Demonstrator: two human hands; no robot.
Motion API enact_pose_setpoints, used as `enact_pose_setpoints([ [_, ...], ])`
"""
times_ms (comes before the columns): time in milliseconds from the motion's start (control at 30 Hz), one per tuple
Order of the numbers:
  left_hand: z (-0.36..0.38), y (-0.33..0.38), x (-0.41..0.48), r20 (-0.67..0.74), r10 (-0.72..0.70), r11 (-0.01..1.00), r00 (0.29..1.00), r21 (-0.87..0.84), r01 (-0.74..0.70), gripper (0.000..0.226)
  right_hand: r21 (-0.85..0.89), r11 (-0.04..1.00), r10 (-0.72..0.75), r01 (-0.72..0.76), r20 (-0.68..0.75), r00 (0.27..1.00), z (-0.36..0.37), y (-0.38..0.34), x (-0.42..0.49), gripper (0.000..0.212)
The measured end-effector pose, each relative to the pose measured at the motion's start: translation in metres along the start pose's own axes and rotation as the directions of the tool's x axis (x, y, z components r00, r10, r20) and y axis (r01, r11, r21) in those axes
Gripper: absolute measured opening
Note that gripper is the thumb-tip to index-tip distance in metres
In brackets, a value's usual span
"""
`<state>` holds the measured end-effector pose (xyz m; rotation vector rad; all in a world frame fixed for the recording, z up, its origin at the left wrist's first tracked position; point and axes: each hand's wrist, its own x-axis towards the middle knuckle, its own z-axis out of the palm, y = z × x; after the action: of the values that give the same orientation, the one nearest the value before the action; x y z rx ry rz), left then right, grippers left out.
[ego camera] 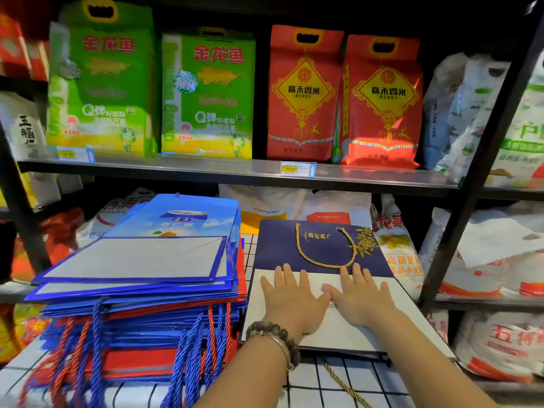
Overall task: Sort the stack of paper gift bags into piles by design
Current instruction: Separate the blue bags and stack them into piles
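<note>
Left hand (290, 298) and right hand (360, 295) flat, fingers spread, pressing navy gift bag (321, 248); price tag (297, 169) reads 45.00; green rice bags (206, 92) marked 金龙鱼

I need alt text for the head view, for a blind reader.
The left hand and right hand press flat on a navy gift bag with a gold rope handle, beside a stack of blue and red gift bags. Rice bags line the shelf above.
</note>
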<state>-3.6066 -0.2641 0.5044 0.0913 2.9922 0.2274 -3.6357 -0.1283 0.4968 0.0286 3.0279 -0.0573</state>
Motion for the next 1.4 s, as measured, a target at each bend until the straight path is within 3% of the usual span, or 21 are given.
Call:
enact_pose_setpoints([
  [200, 0.002, 0.001, -0.002, -0.022, -0.003, 1.000, 1.000, -0.020, 0.002, 0.072, 0.011, 1.000, 0.009, -0.008, -0.010, 1.000, 0.001, -0.001, -0.001, 0.071],
  [367, 0.002, -0.001, -0.007, -0.159, 0.008, 0.995, 0.987, -0.097, -0.023, 0.063, 0.087, 0.996, 0.019, -0.006, -0.157, 0.987, 0.002, 0.002, -0.003, 0.063],
  [567, -0.014, 0.008, -0.042, -0.246, 0.135, 0.981, 0.960, -0.102, -0.164, 0.035, 0.198, 0.979, 0.046, 0.045, -0.431, 0.901, 0.000, 0.004, -0.012, 0.027],
  [733, -0.058, -0.002, -0.093, -0.404, 0.199, 0.932, 0.893, -0.203, -0.300, 0.036, 0.166, 0.985, 0.043, 0.044, -0.490, 0.871, -0.004, 0.003, -0.018, 0.023],
  [800, -0.083, -0.021, -0.105, -0.513, 0.147, 0.924, 0.846, -0.233, -0.302, 0.033, 0.143, 0.988, 0.023, 0.059, -0.513, 0.858, -0.003, 0.002, -0.020, 0.022],
  [900, -0.114, -0.063, -0.107, -0.598, -0.032, 0.940, 0.801, -0.289, -0.178, 0.028, 0.084, 0.994, -0.018, 0.075, -0.539, 0.842, -0.002, 0.000, -0.025, 0.022],
  [1000, -0.128, -0.112, -0.093, -0.523, -0.197, 0.965, 0.830, -0.251, 0.071, 0.037, -0.042, 0.996, -0.091, 0.081, -0.547, 0.832, -0.005, -0.005, -0.030, 0.022],
  [1100, -0.115, -0.151, -0.078, -0.313, -0.265, 0.963, 0.912, -0.034, 0.268, 0.058, -0.187, 0.978, -0.171, 0.092, -0.467, 0.868, -0.013, -0.013, -0.036, 0.021],
  [1200, -0.086, -0.165, -0.072, -0.120, -0.262, 0.965, 0.958, -0.038, 0.259, 0.064, -0.266, 0.954, -0.226, 0.137, -0.340, 0.913, -0.023, -0.022, -0.040, 0.014],
  [1267, -0.079, -0.166, -0.072, -0.127, -0.257, 0.966, 0.958, -0.048, 0.253, 0.064, -0.313, 0.939, -0.236, 0.144, -0.279, 0.931, -0.035, -0.028, -0.041, 0.012],
  [1400, -0.081, -0.163, -0.073, -0.163, -0.266, 0.964, 0.950, -0.029, 0.265, 0.062, -0.110, 0.963, -0.268, 0.245, -0.341, 0.901, -0.049, -0.056, -0.040, 0.018],
])
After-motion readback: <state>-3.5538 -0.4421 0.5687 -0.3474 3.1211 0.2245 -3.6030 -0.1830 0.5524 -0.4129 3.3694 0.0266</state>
